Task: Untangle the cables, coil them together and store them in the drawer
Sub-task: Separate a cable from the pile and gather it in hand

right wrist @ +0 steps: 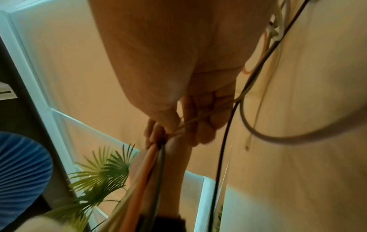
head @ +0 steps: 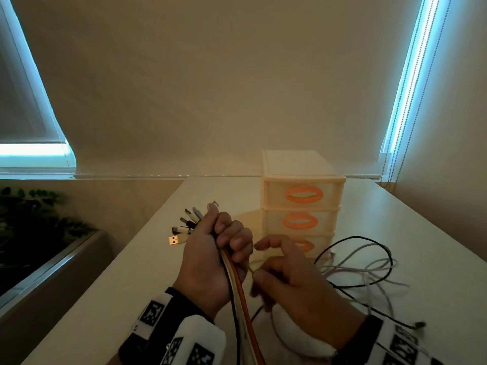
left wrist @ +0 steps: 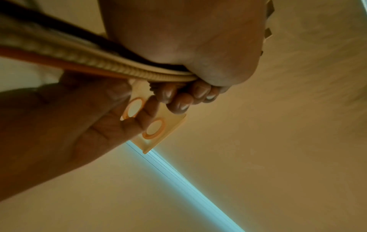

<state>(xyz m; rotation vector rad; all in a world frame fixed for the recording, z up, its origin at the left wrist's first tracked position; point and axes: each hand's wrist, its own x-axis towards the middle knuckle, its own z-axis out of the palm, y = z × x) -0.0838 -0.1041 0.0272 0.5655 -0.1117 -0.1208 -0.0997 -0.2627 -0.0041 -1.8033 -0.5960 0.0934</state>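
Observation:
My left hand [head: 210, 256] grips a bundle of cables [head: 241, 293], orange, white and black, held upright over the table. Their USB plugs [head: 184, 225] fan out above my fist. In the left wrist view the cables [left wrist: 89, 62] run across my palm under my curled fingers [left wrist: 182, 100]. My right hand [head: 287, 280] sits just right of the bundle and pinches a thin pale cable [right wrist: 194, 120]. Loose loops of black and white cable [head: 369, 270] trail from it over the table to the right. A cream drawer unit [head: 300, 201] with orange handles stands behind my hands, all three drawers closed.
The white table [head: 131, 285] has its left edge near my left arm. A green plant [head: 31, 222] in a planter stands beyond that edge. Window blinds with a bead chain [head: 395, 159] hang at the back right.

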